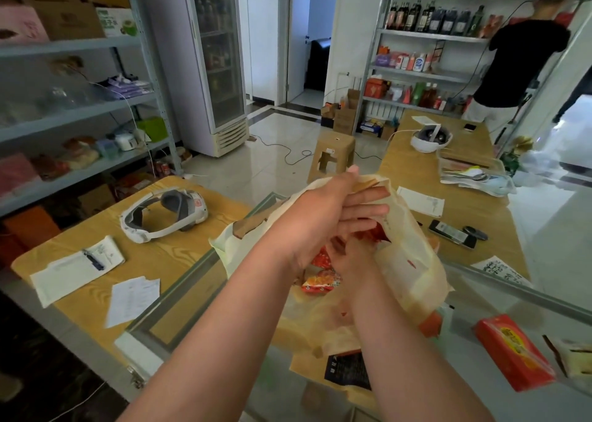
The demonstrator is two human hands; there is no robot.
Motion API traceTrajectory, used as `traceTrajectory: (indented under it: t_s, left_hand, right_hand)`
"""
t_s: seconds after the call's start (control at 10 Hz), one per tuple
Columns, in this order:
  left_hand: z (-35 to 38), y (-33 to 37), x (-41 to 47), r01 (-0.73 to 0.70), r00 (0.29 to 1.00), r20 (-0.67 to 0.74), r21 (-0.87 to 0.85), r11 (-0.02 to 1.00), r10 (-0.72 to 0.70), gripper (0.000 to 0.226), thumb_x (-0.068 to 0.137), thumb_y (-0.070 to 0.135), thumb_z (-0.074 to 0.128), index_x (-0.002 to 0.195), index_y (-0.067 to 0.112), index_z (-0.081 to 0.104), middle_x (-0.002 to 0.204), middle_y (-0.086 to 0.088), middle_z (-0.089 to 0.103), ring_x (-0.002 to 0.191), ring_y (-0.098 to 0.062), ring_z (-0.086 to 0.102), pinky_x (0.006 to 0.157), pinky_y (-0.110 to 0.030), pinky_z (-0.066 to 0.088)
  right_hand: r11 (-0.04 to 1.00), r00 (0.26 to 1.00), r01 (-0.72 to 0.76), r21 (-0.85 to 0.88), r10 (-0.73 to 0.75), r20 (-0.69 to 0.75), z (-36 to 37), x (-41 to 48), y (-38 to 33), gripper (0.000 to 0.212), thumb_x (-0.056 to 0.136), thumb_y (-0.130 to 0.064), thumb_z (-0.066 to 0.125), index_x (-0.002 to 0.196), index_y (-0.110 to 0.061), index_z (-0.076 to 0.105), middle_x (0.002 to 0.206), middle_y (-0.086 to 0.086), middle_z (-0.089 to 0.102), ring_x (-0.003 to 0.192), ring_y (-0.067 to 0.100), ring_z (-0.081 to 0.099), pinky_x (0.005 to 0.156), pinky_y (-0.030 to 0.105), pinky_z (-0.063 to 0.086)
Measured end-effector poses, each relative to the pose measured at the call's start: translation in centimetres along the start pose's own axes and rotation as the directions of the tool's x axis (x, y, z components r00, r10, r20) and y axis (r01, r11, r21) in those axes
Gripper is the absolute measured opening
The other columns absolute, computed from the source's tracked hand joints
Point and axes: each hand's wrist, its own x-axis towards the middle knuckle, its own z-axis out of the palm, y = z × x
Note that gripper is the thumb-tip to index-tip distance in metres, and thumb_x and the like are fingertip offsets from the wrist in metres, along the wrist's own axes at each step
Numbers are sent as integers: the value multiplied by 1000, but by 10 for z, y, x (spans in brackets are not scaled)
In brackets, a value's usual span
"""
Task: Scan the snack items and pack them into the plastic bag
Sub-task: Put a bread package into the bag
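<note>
Left hand [320, 220] is shown raised over the mouth of the plastic bag [413, 271], the bag's rim pinched between the upturned thumb and the straight fingers so that the mouth is held open. Right hand [350, 258] is seen reaching in below it, its fingers curled on a red snack packet [373, 235], though part of that grip is hidden by the left hand. An orange snack packet [320, 283] is visible lower in the bag. The translucent, yellowish bag is stood on the glass counter [544, 312], with a red box [512, 352] lying on the glass to its right. To the left, on a wooden table [179, 261], a white headset [192, 208] and a notebook [73, 271] bearing a pen [93, 260] are laid out; a phone [451, 234] is placed beyond the bag. A person [525, 56] in a black shirt is seen at the far shelves
</note>
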Motion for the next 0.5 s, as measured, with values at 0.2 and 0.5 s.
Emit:
traceTrajectory:
  t_s: [0.2,0.5]
  left_hand:
    - [-1,5,6,-29,999,23,-3,1000,29,31,103,35,35,110,22,63,110,-1,72,102,-17,68,92,-34,54]
    - [41,-24,9,-8,978,188,-390,921,89,24,98,20,48,116,32,59,102,7,73,86,-8,69,80,-28,54]
  right_hand:
    - [924,987,-105,367,142,-75,-6,-9,21,15,96,-16,55,110,-20,58,102,-9,67,84,-6,65,71,17,54]
    - [828,967,-235,510,253,34,-37,-68,-28,21,97,-15,47,88,-6,64,68,6,67,60,12,63,55,23,52]
